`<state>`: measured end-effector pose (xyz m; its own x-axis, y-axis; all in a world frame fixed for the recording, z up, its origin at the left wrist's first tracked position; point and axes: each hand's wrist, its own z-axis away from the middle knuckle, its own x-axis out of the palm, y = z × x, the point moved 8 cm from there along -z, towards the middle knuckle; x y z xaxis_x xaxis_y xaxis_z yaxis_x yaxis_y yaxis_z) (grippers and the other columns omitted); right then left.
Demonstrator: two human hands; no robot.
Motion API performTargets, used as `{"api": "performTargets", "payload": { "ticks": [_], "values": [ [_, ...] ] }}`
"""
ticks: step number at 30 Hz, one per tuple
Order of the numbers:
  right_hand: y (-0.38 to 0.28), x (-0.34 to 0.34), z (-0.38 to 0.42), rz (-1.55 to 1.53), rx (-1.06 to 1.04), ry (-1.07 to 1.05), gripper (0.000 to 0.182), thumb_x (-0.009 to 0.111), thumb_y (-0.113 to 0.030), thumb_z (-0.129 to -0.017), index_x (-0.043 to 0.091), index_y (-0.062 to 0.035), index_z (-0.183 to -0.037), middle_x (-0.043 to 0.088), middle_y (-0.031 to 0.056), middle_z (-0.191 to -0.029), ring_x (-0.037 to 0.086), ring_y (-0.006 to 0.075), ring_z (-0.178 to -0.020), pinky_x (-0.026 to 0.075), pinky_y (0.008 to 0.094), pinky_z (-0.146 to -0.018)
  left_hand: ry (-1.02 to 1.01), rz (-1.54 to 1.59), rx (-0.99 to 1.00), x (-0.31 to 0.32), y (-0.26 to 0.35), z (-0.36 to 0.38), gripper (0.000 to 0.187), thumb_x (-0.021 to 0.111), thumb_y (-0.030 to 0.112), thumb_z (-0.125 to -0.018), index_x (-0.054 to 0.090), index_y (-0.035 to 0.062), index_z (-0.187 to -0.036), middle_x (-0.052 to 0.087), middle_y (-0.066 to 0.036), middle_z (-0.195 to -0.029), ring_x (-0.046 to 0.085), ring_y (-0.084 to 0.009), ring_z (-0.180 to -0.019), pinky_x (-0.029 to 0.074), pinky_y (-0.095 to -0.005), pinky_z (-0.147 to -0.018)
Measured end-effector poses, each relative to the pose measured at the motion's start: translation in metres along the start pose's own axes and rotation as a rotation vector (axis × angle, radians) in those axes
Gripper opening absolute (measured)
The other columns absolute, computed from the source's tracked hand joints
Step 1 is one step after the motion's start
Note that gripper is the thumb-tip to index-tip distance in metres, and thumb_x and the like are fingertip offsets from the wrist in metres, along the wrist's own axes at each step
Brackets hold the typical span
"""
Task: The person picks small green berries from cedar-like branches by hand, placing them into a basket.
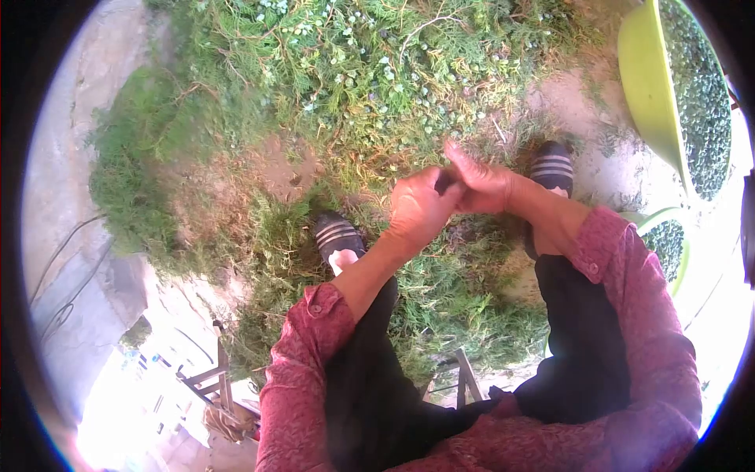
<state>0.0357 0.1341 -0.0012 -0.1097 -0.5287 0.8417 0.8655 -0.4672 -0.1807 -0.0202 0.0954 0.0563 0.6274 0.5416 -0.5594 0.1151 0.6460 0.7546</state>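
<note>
My left hand (pixel 421 206) and my right hand (pixel 481 182) meet in the middle of the view, above the ground between my shoes. The fingers of my left hand are curled in against my right hand, and whatever they hold, if anything, is hidden. My right hand has its thumb raised, while its other fingers are bent and partly covered. Green conifer cuttings (pixel 354 86) with small pale cones lie spread beneath and beyond both hands.
A large yellow-green basin (pixel 649 86) full of small green pieces stands tilted at the upper right. Below it is another green-rimmed container (pixel 683 259). My striped shoes (pixel 338 236) rest among the cuttings. Wooden legs (pixel 468 377) show near my lap; cables (pixel 67 303) lie at left.
</note>
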Motion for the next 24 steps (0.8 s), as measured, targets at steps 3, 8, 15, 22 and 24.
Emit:
{"api": "performTargets", "payload": {
  "ticks": [3,8,15,22,24],
  "values": [
    [0.001,0.007,0.005,-0.018,0.05,-0.006,0.082,0.034,-0.077,-0.072,0.049,-0.008,-0.113,0.051,0.0041,-0.111,0.046,0.016,-0.104,0.04,0.0341,-0.089,-0.012,-0.078,-0.079,0.007,-0.017,0.001,0.021,0.065,0.02,-0.072,0.058,0.0,-0.073,0.06,-0.013,-0.065,0.058,-0.0227,-0.058,0.047,-0.0328,-0.058],
    [0.0,-0.007,0.009,0.155,0.048,0.07,0.061,0.045,-0.063,-0.08,0.055,-0.0055,-0.099,0.051,0.0014,-0.078,0.048,0.0112,-0.071,0.042,0.0279,-0.062,0.009,0.378,-0.245,0.004,-0.03,0.015,0.02,0.061,0.02,-0.073,0.06,0.0015,-0.078,0.06,-0.014,-0.063,0.059,-0.0272,-0.056,0.048,-0.0325,-0.056],
    [0.008,-0.044,0.024,0.343,0.154,0.229,0.034,0.056,-0.036,-0.085,0.058,-0.0014,-0.086,0.045,-0.003,-0.058,0.035,0.0045,-0.044,0.026,0.0201,-0.039,-0.316,-0.314,-0.009,0.002,-0.061,0.04,0.014,0.06,0.018,-0.074,0.058,0.0043,-0.077,0.059,-0.014,-0.071,0.057,-0.0293,-0.065,0.046,-0.0367,-0.06],
    [0.001,-0.023,0.003,0.497,0.149,0.226,0.035,0.054,-0.037,-0.086,0.06,-0.0025,-0.086,0.044,-0.0018,-0.057,0.035,0.0059,-0.044,0.027,0.0225,-0.04,0.103,-0.345,0.025,-0.026,-0.083,-0.018,0.015,0.059,0.018,-0.075,0.053,0.0039,-0.075,0.057,-0.015,-0.072,0.056,-0.0348,-0.069,0.045,-0.0406,-0.061],
    [-0.007,-0.016,0.004,0.58,0.103,0.217,0.035,0.054,-0.037,-0.086,0.06,-0.003,-0.086,0.044,-0.0023,-0.058,0.036,0.0059,-0.046,0.029,0.0227,-0.04,0.083,-0.397,-0.012,-0.018,-0.092,-0.02,0.015,0.059,0.017,-0.075,0.053,0.0041,-0.077,0.057,-0.015,-0.072,0.056,-0.0356,-0.066,0.045,-0.0418,-0.06]
  ]
}}
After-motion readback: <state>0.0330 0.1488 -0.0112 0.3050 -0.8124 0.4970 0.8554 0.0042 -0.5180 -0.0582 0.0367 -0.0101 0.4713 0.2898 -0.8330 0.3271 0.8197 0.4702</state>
